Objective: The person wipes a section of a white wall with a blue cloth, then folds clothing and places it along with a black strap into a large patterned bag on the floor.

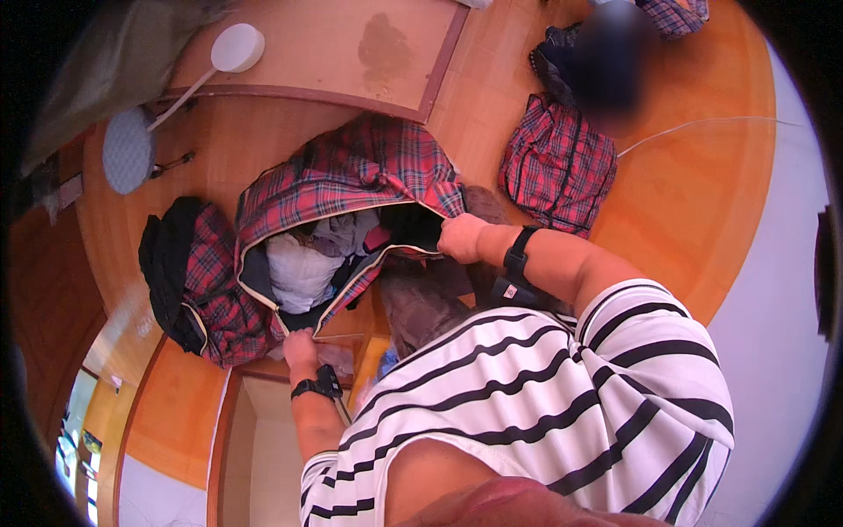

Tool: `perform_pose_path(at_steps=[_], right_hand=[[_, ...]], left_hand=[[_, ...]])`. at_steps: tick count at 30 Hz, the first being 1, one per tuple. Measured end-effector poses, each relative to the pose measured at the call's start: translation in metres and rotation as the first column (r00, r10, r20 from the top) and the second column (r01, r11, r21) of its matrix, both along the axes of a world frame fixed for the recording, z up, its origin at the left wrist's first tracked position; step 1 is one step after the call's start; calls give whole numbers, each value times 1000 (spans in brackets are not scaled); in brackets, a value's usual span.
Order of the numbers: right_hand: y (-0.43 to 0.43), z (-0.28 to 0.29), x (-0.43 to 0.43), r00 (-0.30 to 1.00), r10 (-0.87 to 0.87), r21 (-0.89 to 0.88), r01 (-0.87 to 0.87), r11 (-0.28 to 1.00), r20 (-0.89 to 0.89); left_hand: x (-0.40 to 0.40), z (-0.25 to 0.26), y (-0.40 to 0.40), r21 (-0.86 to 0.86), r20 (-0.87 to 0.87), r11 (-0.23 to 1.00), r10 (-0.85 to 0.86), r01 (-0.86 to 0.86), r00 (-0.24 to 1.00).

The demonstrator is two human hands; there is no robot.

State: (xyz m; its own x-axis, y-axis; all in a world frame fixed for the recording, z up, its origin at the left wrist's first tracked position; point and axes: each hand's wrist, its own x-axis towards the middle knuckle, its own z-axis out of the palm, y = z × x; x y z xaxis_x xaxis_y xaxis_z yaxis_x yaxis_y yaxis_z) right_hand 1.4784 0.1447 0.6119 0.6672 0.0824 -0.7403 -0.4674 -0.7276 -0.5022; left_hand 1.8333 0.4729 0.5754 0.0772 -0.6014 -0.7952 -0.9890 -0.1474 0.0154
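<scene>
Before me on the floor lies a large red plaid bag (342,165), its zipped mouth spread wide. White padded fabric (299,273) and grey cloth (346,232) fill part of its dark-lined inside. My left hand (301,350) grips the near left corner of the opening, by the zipper edge. At the right end of the same opening, my right hand (463,237) is closed on the rim. Both fists hide the fabric inside them.
Against the bag's left side rests another plaid bag (227,290) with black cloth (171,270) on it. A third plaid bag (560,165) sits at right, near a blurred person (609,66). Beyond stand a low table (316,43) and a round stool (128,150).
</scene>
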Motion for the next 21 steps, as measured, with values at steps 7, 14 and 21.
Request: perform_pose_path(at_steps=[7,14,21], right_hand=[[2,-24,-17,995,-99,16,99,995,-15],[-85,33,-86,943,-329,92,324,942,50],[-197,28,-273,749,-618,-467,469,750,-240]], left_hand=[[-6,32,5,-169,21,943,295,-288,955],[-88,70,-13,-63,-149,815,563,-576,813],[-110,76,-170,-315,-457,763,400,-565,795]])
